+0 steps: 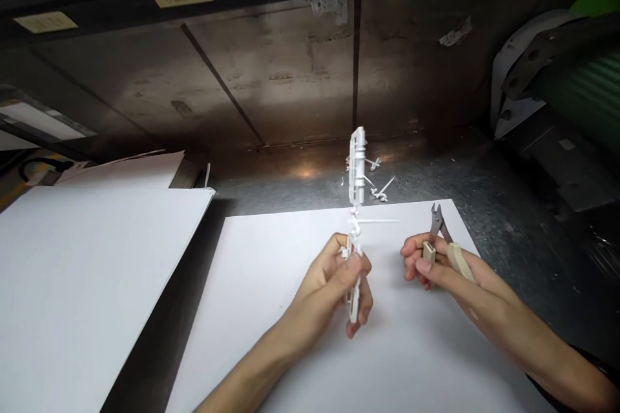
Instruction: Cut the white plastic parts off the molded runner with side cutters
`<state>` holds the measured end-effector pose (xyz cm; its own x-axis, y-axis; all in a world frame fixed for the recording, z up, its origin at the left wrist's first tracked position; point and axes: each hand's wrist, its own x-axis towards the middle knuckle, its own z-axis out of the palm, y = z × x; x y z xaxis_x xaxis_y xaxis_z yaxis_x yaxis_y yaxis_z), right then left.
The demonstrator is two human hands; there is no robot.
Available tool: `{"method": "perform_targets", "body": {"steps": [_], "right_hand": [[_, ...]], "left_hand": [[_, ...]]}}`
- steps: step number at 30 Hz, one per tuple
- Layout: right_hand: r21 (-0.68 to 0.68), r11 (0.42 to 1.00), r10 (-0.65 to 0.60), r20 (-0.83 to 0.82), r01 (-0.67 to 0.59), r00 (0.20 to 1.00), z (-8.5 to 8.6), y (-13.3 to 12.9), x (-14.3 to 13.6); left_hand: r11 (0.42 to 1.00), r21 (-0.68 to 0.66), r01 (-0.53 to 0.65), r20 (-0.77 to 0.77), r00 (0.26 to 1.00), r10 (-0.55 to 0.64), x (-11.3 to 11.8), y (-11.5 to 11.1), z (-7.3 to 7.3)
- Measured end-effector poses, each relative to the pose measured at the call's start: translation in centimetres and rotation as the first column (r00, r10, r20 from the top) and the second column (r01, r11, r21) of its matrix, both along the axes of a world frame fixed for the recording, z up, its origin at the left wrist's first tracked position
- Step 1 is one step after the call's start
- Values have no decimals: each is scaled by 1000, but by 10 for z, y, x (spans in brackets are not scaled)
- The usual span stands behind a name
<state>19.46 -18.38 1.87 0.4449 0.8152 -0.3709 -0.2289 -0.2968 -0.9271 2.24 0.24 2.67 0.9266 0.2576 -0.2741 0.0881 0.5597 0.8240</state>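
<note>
My left hand [339, 284] grips a long white moulded plastic piece [357, 168], held upright, its upper end rising well above the fingers and a thin sprue sticking out to the right. My right hand [431, 264] holds small cutting pliers [438, 226] with cream handles, jaws pointing up and away, a short gap to the right of the plastic piece. Both hands hover over a white sheet [290, 335] on the bench.
Cut white plastic scraps [378, 188] lie on the grey metal bench [484, 193] behind the sheet. A larger white board [87, 271] lies at the left. A metal back wall [290, 77] carries yellow labels. Dark machinery [557, 116] stands at the right.
</note>
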Motion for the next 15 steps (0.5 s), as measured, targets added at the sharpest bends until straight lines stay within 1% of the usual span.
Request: {"method": "perform_targets", "body": {"steps": [3,6,8,12,15], "right_hand": [[15,1000,-4,23,3,1000,0,-2,2],[37,999,4,43,-5,999,-1,-3,4],[41,999,2,57,-4,998,-1,-3,4],[35,999,-14,96,11,995,4,-2,4],[26,999,-34,136,30,990,9,-1,4]], "left_hand": [[981,193,17,-82,997,-1,1,0,5],[962,274,-3,-80,997,26,2,-2,7],[966,256,-29,-77,996,51,2,-4,6],[981,147,-124,-16,992,127,2,-4,4],[978,132,-161,13,987,161,3,-4,5]]}}
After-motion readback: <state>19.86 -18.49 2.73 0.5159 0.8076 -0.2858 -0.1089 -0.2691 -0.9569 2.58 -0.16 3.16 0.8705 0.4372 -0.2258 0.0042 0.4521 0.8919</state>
